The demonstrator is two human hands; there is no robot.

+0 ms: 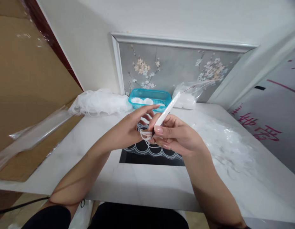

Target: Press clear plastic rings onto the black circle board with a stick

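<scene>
"One white strip (170, 107) is up in the air, right? Where exactly?"

"In the right hand (179, 133), pinched between thumb and fingers. It tilts, with its far end up and to the right, in front of the blue basket (149, 92) as we see it."

"And the left hand (128, 130)?"

"Just beside it, on the left. The fingers are spread and a little bent. I can't tell if its thumb grips anything."

"What are those white loops (144, 135)?"

"Thin ones, at the lower end of the strip, between the hands. What they join to is hidden."

"What's underneath?"

"A clear tray (161, 152) with scalloped edges, on a black mat (149, 158), on the white table (137, 181)."

"And behind?"

"The basket holds round white pieces (148, 101). White netting (97, 103) lies to its left, and a clear bag (185, 98) with something white inside sits to its right. Crumpled clear plastic (225, 143) lies on the table, past the right hand."
</scene>
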